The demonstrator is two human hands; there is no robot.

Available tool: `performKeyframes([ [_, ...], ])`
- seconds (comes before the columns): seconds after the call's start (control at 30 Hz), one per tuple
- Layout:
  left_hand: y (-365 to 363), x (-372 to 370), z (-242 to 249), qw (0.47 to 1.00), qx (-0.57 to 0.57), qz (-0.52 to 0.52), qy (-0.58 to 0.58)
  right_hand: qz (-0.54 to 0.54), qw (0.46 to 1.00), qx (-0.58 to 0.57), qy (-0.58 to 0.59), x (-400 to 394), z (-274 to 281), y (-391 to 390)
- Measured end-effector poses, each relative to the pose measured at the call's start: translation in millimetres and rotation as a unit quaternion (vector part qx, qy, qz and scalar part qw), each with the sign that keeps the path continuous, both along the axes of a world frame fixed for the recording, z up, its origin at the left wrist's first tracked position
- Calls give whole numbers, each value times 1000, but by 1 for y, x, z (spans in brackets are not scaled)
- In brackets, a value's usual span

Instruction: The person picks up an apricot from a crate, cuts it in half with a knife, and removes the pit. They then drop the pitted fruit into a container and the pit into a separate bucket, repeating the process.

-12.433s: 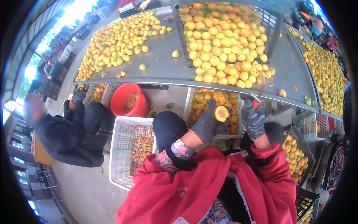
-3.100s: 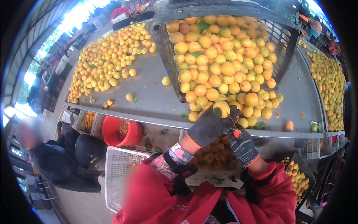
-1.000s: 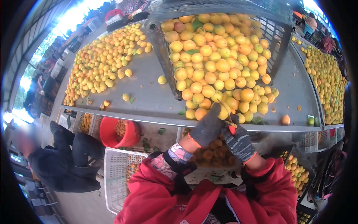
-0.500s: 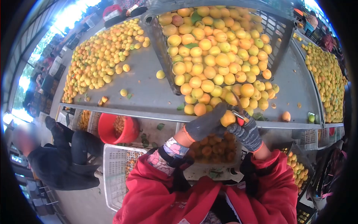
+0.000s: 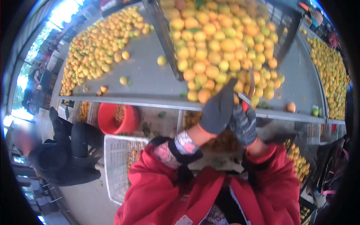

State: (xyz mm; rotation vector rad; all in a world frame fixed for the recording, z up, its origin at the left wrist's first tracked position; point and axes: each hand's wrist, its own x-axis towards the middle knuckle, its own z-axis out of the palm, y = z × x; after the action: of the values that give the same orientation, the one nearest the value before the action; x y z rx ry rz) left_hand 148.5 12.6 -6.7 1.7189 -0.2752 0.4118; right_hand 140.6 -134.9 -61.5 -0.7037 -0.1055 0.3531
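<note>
L hand farther over table than before, hold unclear; R hand w/ 1 knife gripped

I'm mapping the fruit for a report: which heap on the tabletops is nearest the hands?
The middle heap, spilling from the dark crate; the left heap and right heap lie loose, farther away.

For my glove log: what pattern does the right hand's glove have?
The right glove is mottled dark and lighter grey, shown in the head view.
</note>
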Motion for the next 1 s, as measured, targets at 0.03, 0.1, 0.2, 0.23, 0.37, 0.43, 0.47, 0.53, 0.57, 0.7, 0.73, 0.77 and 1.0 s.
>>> performKeyframes([
  [0.03, 3, -1, 7, 1000, 18, -1, 6, 6, 993, -115, -20, 3, 7, -2],
  [0.1, 6, 6, 13, 999, 40, 1, 5, -21, 971, -230, -66, 8, 28, 5],
  [0.2, 6, 8, 10, 998, 53, 18, 3, -106, 915, -343, -183, 4, 40, 21],
  [0.23, 6, 8, 8, 998, 62, 27, 1, -119, 852, -442, -256, 5, 31, 14],
  [0.37, 6, 12, -1, 992, 113, 56, -17, -176, 775, -487, -362, 15, 9, 17],
  [0.43, 7, 13, -8, 988, 136, 65, -21, -108, 804, -516, -274, 11, 15, 10],
  [0.47, 8, 12, -8, 994, 100, 43, -12, -75, 813, -531, -229, 8, 24, 9],
  [0.53, 12, 13, -6, 1000, 29, -2, 3, -50, 843, -506, -178, 9, 40, 9],
  [0.57, 15, 15, -5, 997, 70, 3, -19, -54, 847, -495, -183, 11, 44, 10],
  [0.7, 13, 10, -14, 993, -106, -54, 21, -107, 822, -464, -311, 12, 49, 16],
  [0.73, 13, 8, -14, 992, -114, -50, 29, -95, 825, -458, -316, 11, 57, 19],
  [0.77, 12, 7, -14, 991, -121, -47, 37, -120, 791, -451, -394, 15, 63, 22],
  [1.0, 6, -1, -5, 997, -70, 21, 2, -131, 839, -453, -273, 0, 67, 28],
])
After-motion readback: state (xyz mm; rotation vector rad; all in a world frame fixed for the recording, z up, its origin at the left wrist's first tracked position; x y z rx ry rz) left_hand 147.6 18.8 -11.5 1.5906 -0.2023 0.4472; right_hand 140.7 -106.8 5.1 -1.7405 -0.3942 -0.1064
